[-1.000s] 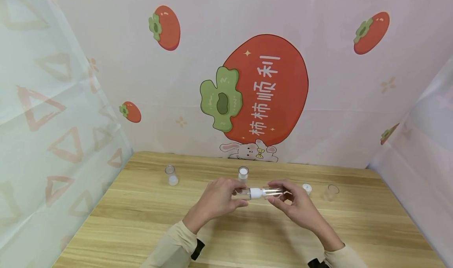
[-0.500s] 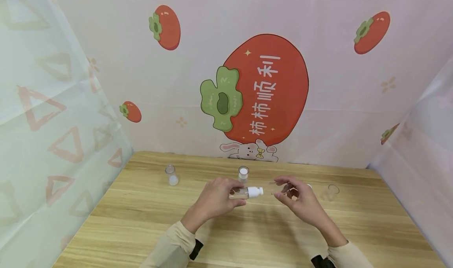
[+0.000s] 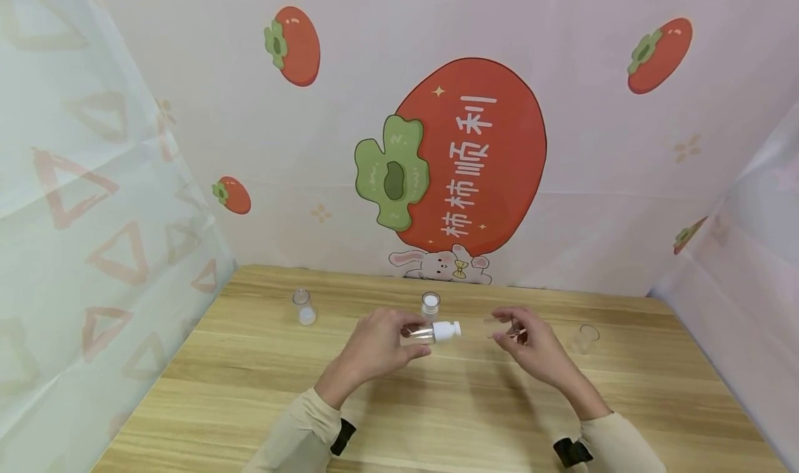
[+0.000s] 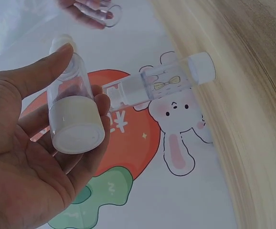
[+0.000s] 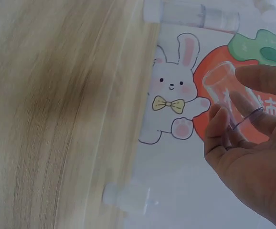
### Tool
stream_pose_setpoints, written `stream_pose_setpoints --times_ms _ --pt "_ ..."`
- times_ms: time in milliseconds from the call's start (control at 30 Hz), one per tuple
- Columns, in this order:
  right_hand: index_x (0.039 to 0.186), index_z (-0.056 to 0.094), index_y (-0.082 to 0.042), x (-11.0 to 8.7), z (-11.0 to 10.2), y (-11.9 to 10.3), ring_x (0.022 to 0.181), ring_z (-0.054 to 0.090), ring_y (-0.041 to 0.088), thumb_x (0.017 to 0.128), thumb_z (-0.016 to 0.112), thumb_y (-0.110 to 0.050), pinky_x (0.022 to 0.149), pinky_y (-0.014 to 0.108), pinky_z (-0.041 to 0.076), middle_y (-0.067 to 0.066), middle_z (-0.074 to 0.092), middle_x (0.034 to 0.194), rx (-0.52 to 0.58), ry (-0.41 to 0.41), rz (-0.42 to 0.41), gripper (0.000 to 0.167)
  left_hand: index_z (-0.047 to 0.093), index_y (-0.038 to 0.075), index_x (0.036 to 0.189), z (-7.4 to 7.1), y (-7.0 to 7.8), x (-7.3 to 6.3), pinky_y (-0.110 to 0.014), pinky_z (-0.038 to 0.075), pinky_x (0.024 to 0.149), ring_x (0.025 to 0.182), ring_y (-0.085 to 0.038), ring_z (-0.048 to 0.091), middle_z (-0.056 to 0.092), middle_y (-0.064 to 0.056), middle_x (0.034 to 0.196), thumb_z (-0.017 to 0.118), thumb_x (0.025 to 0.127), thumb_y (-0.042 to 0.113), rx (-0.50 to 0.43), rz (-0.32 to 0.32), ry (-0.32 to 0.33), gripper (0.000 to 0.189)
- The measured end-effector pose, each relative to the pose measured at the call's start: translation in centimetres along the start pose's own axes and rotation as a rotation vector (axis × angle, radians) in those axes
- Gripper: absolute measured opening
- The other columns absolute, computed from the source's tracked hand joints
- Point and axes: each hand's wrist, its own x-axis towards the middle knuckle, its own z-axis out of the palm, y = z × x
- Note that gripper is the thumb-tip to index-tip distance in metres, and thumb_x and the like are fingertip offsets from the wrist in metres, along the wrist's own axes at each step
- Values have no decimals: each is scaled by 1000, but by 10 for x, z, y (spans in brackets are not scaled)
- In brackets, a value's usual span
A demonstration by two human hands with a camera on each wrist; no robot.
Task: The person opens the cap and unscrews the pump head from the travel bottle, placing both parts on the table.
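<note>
My left hand (image 3: 381, 345) grips a small clear pump bottle (image 4: 76, 124) with a white pump top and a white base. In the head view it lies sideways, its white top (image 3: 446, 331) pointing right. My right hand (image 3: 533, 348) holds a clear, tube-shaped cap (image 5: 221, 81) between curled fingers and thumb. A gap separates this cap from the pump top. Just beyond the left hand stands a capped bottle (image 3: 431, 306) of the same sort.
Another capped bottle (image 3: 304, 308) stands at the back left of the wooden table (image 3: 250, 390). A loose clear cap (image 3: 585, 338) is on the right. The right hand hides an uncapped bottle (image 5: 128, 198) from the head view. A printed cloth (image 3: 580, 140) hangs behind.
The right hand has drawn the clear cap off the bottle's white pump top and moved right with it. The left hand keeps its hold and has shifted slightly left.
</note>
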Motion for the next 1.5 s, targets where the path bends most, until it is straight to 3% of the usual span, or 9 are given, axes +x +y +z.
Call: stream_pose_setpoints --times_ms 267,633,767,1100,1500 --pt "126 64 1 7 3 10 85 59 17 89 75 0 70 34 52 19 62 113 -154 -6 36 38 78 11 111 -3 1 -1 -28 52 71 82 -10 68 74 4 91 88 81 28 2 3 31 36" --pt "126 61 6 17 7 19 82 60 22 85 78 -1 73 41 52 13 65 104 -299 -10 86 45 78 9 110 -4 5 -4 -27 53 73 84 -11 69 76 2 96 88 80 24 -57 60 69 35" --pt "124 61 6 18 8 21 83 62 25 84 78 0 74 44 54 14 67 104 -327 -14 91 43 78 8 109 -4 7 -5 -27 53 73 84 -14 70 76 1 95 88 80 23 -72 78 79 34" --pt "119 64 4 21 13 26 96 66 35 85 76 1 81 50 56 16 67 104 -360 -35 125 37 78 9 110 -3 12 -7 -23 53 73 83 -6 68 75 5 97 89 79 25 -83 104 80 37" --pt "116 67 3 22 15 32 98 65 39 84 77 -3 82 54 53 16 68 102 -409 -27 88 34 77 8 110 -1 11 -6 -24 54 76 84 -8 68 76 -1 100 89 80 25 -95 123 49 36"
